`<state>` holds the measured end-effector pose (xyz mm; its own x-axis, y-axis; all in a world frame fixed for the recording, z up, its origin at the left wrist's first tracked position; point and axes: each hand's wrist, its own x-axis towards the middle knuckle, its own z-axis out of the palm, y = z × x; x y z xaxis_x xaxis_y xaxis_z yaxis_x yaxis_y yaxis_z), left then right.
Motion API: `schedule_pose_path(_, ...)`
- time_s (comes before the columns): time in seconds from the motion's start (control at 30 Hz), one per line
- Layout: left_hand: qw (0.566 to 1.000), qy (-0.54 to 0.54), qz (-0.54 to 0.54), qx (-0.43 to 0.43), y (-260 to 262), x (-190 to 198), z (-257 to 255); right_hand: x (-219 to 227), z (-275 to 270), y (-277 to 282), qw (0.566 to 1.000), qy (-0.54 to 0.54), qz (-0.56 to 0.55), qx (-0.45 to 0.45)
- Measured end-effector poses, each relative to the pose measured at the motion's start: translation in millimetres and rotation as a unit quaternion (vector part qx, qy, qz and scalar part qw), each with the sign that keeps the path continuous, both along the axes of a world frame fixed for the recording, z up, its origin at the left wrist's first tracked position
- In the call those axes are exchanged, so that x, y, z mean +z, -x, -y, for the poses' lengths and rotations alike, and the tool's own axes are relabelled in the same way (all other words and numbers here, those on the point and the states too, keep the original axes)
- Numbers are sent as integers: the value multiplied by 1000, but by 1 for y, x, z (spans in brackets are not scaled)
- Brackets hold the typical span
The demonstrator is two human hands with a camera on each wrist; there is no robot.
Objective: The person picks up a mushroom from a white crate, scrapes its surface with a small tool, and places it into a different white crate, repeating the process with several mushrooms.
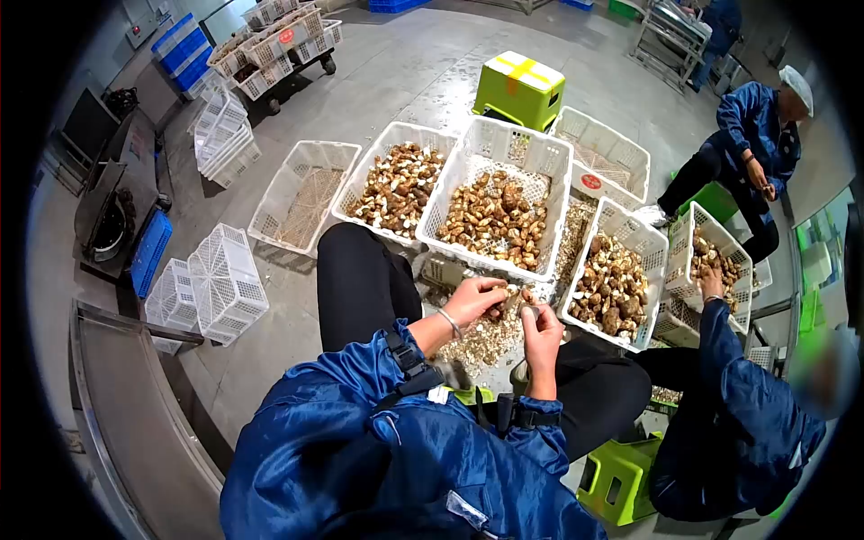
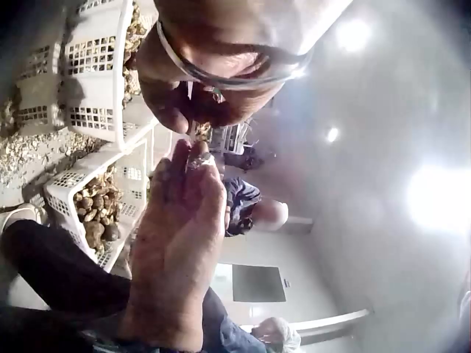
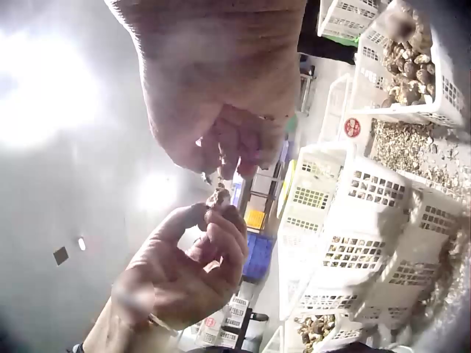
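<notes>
Pinching a small brown-and-white mushroom (image 3: 218, 197), the left hand (image 1: 474, 304) nears the right hand (image 1: 543, 337), whose fingers curl; whether they hold anything, I cannot tell.

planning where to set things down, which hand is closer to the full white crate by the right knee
The right hand: it is just to the left of the crate; the left hand is farther left.
</notes>
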<state>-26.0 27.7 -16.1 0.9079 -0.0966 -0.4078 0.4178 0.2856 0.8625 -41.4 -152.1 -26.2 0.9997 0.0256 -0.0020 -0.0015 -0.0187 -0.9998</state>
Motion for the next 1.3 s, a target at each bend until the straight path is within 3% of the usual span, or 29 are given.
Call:
schedule_pose_path(0.13, 999, -37, 24, 15, -2, 0, -5, 1, -9, -3, 986, 114, 116, 20)
schedule_pose_path(0.17, 999, -31, 20, 13, -2, -4, -7, -7, -10, -5, 966, 192, 170, 29)
schedule_pose_path(0.2, 998, -48, 26, 16, -1, -7, -7, -2, -13, -1, 970, 208, 121, 30)
schedule_pose_path(0.33, 991, -114, 74, -5, -1, 4, -7, 13, -16, -3, 970, 161, 181, 31)
schedule_pose_path(0.37, 989, -110, 94, -13, 0, 4, -7, 13, -14, -1, 976, 163, 137, 37)
schedule_pose_path(0.43, 966, -209, 154, -15, -2, -1, -7, 8, -16, -1, 958, 196, 207, 40)
schedule_pose_path(0.53, 892, -334, 303, 30, -4, 0, -6, 7, -17, 1, 962, 188, 193, 54)
schedule_pose_path(0.67, 861, -382, 334, 30, -2, 12, -6, 5, -16, 1, 970, 159, 172, 69)
schedule_pose_path(0.93, 808, -423, 410, -16, -1, 23, -5, 6, -15, 3, 980, 131, 137, 65)
schedule_pose_path(1.3, 798, -389, 445, -119, -8, 31, -21, -6, -8, 5, 991, 56, 38, 113)
